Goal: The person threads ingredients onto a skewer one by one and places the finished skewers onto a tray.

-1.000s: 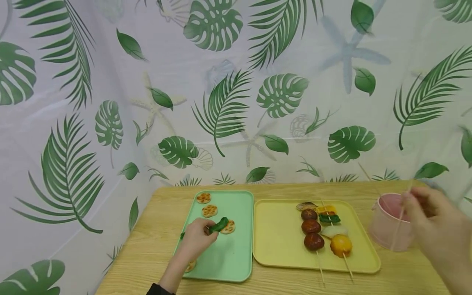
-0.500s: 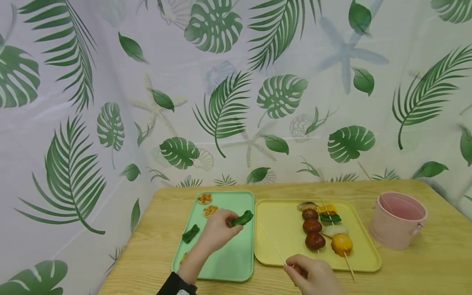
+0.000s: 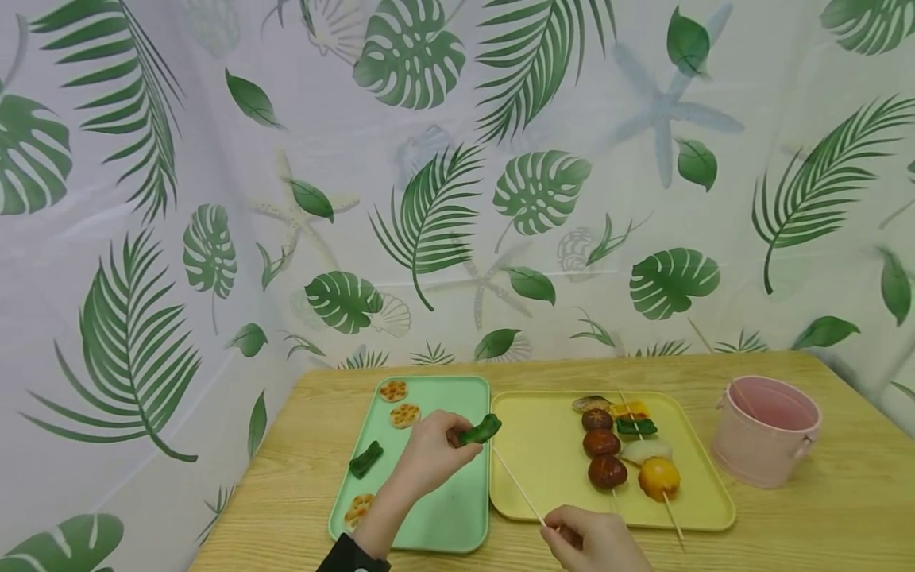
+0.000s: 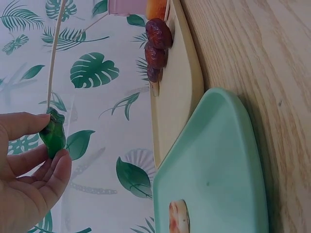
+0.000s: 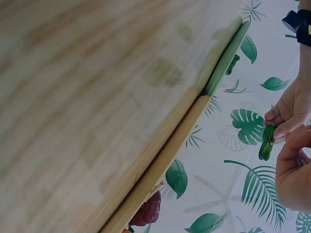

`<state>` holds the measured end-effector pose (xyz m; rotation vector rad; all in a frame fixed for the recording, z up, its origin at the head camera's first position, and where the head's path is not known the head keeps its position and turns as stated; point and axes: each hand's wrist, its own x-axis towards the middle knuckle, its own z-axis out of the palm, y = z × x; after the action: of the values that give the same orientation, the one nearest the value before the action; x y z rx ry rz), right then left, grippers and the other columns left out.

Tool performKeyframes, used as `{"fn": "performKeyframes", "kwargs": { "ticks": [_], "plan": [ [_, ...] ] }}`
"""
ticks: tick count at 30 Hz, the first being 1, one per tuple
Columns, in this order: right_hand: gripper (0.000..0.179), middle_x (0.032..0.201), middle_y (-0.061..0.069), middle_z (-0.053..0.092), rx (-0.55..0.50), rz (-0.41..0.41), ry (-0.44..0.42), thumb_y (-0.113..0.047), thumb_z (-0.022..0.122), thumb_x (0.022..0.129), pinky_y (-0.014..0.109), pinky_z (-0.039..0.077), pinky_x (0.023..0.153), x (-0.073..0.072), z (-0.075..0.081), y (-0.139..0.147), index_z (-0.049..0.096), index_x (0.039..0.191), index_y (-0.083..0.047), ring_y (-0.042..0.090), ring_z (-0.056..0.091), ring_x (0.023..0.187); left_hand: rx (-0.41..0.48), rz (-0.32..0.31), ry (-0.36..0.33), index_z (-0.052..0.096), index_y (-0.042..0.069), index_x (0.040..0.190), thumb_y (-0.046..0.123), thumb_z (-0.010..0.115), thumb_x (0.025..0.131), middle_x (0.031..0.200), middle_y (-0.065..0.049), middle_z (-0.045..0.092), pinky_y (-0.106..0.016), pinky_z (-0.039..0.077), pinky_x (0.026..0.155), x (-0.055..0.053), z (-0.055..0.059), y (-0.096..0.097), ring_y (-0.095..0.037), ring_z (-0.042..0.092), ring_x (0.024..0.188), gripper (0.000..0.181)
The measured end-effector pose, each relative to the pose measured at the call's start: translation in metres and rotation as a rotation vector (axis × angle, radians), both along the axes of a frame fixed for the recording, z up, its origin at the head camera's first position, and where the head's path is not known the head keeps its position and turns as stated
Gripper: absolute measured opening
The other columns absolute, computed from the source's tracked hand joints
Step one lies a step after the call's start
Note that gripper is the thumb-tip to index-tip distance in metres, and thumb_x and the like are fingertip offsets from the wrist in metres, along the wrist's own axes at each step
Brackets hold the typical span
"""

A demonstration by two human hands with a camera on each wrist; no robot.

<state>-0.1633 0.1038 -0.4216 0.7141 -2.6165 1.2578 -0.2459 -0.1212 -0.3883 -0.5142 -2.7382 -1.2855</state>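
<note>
Green pepper [image 3: 481,430], yellow tray [image 3: 539,445]

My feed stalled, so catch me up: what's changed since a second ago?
The right hand moved left from the pink bucket, bringing its stick to the green piece; whether it's pierced is unclear. The left hand carried that green piece right, toward the yellow tray. Neither hand grabbed or released anything. The green tray, yellow tray, pink bucket and loaded skewers stayed put.

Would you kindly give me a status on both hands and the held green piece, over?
Left hand pinching green piece. Right hand holding skewer, tip at the piece's end; piercing can't be confirmed. Nothing visible in the way.
</note>
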Motion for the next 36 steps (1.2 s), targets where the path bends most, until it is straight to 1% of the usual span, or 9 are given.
{"fn": "performKeyframes", "kwargs": {
  "ticks": [4, 7, 11, 12, 15, 22, 29, 33, 36],
  "plan": [
    [0.006, 0.058, -0.016, 0.048, -0.011, 0.009, 0.011, -0.006, 0.064, 0.085, 0.019, 0.038, 0.045, -0.002, 0.000, 0.001, 0.068, 0.081, -0.005, -0.004, 0.037, 0.048, 0.019, -0.019, -0.015, 0.067, 0.002, 0.093, 0.014, 0.070, 0.080, 0.084, -0.002, 0.055, -0.027, 0.045, 0.058, 0.000, -0.001, 0.000, -0.011, 0.052, 0.068, 0.018],
    [0.006, 0.058, -0.016, 0.049, -0.014, 0.017, 0.024, -0.005, 0.064, 0.085, 0.019, 0.038, 0.045, -0.003, -0.001, 0.002, 0.068, 0.081, -0.005, -0.005, 0.037, 0.048, 0.023, -0.032, 0.002, 0.067, 0.002, 0.093, 0.014, 0.070, 0.080, 0.084, -0.002, 0.055, -0.027, 0.045, 0.058, 0.002, 0.000, 0.000, -0.010, 0.052, 0.067, 0.019],
    [0.006, 0.059, -0.015, 0.050, 0.001, 0.022, 0.014, -0.005, 0.063, 0.085, 0.019, 0.038, 0.045, -0.004, 0.000, 0.005, 0.068, 0.081, -0.005, -0.004, 0.038, 0.048, 0.001, -0.019, -0.008, 0.067, 0.002, 0.095, 0.017, 0.071, 0.080, 0.084, -0.001, 0.055, -0.026, 0.045, 0.059, 0.001, 0.000, 0.003, -0.011, 0.052, 0.069, 0.021],
    [0.006, 0.059, -0.015, 0.050, 0.008, 0.022, 0.011, -0.006, 0.063, 0.085, 0.019, 0.038, 0.045, -0.004, 0.001, 0.005, 0.068, 0.081, -0.005, -0.004, 0.038, 0.049, -0.002, -0.014, -0.028, 0.067, 0.003, 0.096, 0.018, 0.072, 0.080, 0.085, -0.002, 0.055, -0.027, 0.045, 0.060, 0.000, 0.000, 0.003, -0.012, 0.052, 0.070, 0.022],
    [0.006, 0.059, -0.016, 0.049, 0.028, 0.024, 0.004, -0.007, 0.063, 0.085, 0.019, 0.038, 0.046, -0.004, 0.002, 0.007, 0.068, 0.082, -0.005, -0.004, 0.038, 0.049, -0.004, -0.014, -0.041, 0.067, 0.004, 0.097, 0.019, 0.072, 0.080, 0.086, -0.001, 0.055, -0.027, 0.045, 0.060, 0.000, 0.000, 0.005, -0.013, 0.052, 0.071, 0.023],
    [0.006, 0.059, -0.017, 0.049, 0.028, 0.050, 0.050, -0.006, 0.063, 0.084, 0.019, 0.038, 0.045, -0.005, -0.001, 0.010, 0.068, 0.081, -0.003, -0.005, 0.038, 0.049, 0.017, -0.011, -0.059, 0.067, 0.004, 0.094, 0.019, 0.071, 0.081, 0.085, -0.002, 0.054, -0.027, 0.045, 0.060, 0.000, -0.002, 0.007, -0.013, 0.052, 0.071, 0.020],
    [0.006, 0.059, -0.017, 0.049, 0.032, 0.047, 0.069, -0.005, 0.064, 0.084, 0.019, 0.037, 0.045, -0.005, -0.003, 0.009, 0.068, 0.080, -0.004, -0.006, 0.038, 0.049, 0.063, -0.028, -0.036, 0.066, 0.003, 0.095, 0.021, 0.070, 0.082, 0.085, 0.000, 0.055, -0.028, 0.046, 0.061, 0.003, -0.004, 0.005, -0.010, 0.053, 0.071, 0.023],
    [0.006, 0.059, -0.017, 0.049, 0.040, 0.044, 0.092, -0.004, 0.064, 0.083, 0.019, 0.037, 0.045, -0.007, 0.000, 0.008, 0.067, 0.079, -0.006, -0.006, 0.038, 0.049, 0.060, -0.020, -0.053, 0.066, 0.003, 0.095, 0.018, 0.071, 0.081, 0.086, -0.002, 0.055, -0.027, 0.046, 0.061, 0.003, -0.005, 0.007, -0.012, 0.053, 0.071, 0.022],
    [0.007, 0.059, -0.016, 0.051, 0.066, 0.040, 0.090, -0.004, 0.064, 0.083, 0.019, 0.037, 0.045, -0.008, 0.004, 0.007, 0.067, 0.078, -0.007, -0.005, 0.039, 0.048, 0.044, -0.007, -0.041, 0.066, 0.002, 0.094, 0.015, 0.072, 0.079, 0.085, -0.003, 0.054, -0.026, 0.046, 0.060, 0.002, -0.007, 0.009, -0.012, 0.053, 0.070, 0.021]
  ]
}}
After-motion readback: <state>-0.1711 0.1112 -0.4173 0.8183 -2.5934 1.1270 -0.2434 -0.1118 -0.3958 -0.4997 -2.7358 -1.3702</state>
